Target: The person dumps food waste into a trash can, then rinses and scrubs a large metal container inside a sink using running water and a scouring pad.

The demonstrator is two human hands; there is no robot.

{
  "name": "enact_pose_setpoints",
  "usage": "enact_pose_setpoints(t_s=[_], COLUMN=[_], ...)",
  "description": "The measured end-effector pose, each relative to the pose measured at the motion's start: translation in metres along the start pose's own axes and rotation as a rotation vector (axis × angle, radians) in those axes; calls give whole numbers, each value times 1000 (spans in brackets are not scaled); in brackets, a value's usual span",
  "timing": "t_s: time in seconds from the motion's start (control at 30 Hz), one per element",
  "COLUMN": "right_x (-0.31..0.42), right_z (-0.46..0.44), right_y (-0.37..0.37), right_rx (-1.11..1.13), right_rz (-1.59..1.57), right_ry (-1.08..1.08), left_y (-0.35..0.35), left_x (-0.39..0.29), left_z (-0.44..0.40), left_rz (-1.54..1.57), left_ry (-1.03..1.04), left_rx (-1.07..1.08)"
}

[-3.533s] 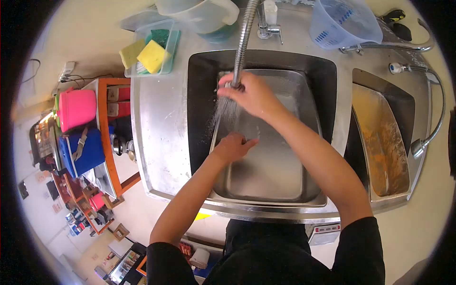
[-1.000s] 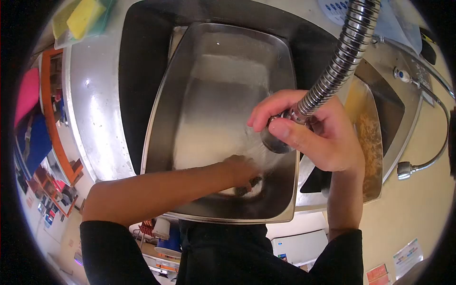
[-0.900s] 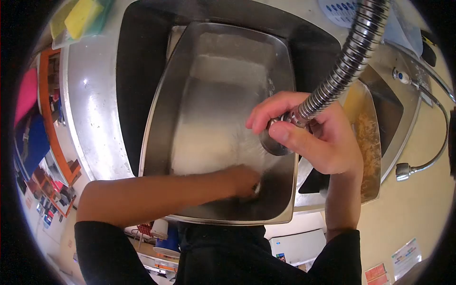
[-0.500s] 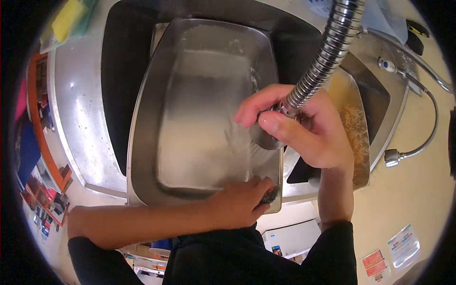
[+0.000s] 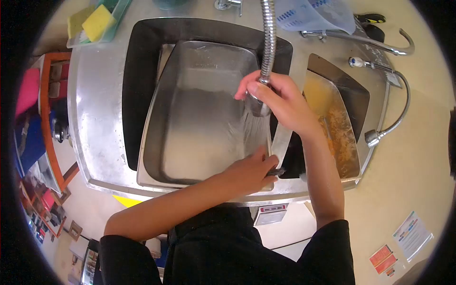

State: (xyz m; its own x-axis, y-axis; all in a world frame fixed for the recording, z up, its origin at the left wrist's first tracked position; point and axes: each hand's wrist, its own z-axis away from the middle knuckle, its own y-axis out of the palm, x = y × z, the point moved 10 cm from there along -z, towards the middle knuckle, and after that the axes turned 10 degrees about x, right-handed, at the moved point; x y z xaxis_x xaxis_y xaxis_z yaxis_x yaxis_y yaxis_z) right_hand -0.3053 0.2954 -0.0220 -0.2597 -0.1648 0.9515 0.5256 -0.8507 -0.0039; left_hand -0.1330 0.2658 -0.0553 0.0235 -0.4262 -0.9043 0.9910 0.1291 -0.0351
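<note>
My right hand (image 5: 280, 102) is wrapped round the metal spray head (image 5: 257, 105) at the end of a flexible hose (image 5: 269, 38). Water sprays down from it onto the inner right side of a deep steel pan (image 5: 199, 128), which rests tilted in the left sink basin. My left hand (image 5: 254, 173) is at the pan's near right corner, fingers closed on a dark scrubber (image 5: 276, 171) that shows only in part. The fingers lie over the pan's rim.
A second basin to the right holds a pan with orange-brown residue (image 5: 339, 137). Yellow sponges (image 5: 98, 23) sit in a container at the back left. A blue plastic basket (image 5: 316, 14), a tap (image 5: 380, 46) and another spray hose (image 5: 405, 104) are at the back right.
My left hand has moved with the scrubber from inside the pan to its near right rim. The view has pulled back, and the spray in my right hand still runs.
</note>
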Motion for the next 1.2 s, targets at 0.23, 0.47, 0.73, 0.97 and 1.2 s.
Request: enact_pose_setpoints(t_s=[0.23,0.47,0.73,0.97,1.2], right_x=[3,0,-7,-39,-71], right_z=[3,-1,41,131,207], right_y=[2,4,11,29,41], right_rx=[26,-38,-378,-447,-482], right_rz=[-24,20,-75,54,275], right_ry=[22,-75,-64,-85,111], left_y=[-3,-5,-94,-57,-22], left_x=[-20,-31,47,-6,34], left_z=[82,91,75,56,95], left_rz=[-419,-354,837,869,-379], left_ry=[-5,191,0,250,-223], left_rx=[-56,-457,-756,-307,-89])
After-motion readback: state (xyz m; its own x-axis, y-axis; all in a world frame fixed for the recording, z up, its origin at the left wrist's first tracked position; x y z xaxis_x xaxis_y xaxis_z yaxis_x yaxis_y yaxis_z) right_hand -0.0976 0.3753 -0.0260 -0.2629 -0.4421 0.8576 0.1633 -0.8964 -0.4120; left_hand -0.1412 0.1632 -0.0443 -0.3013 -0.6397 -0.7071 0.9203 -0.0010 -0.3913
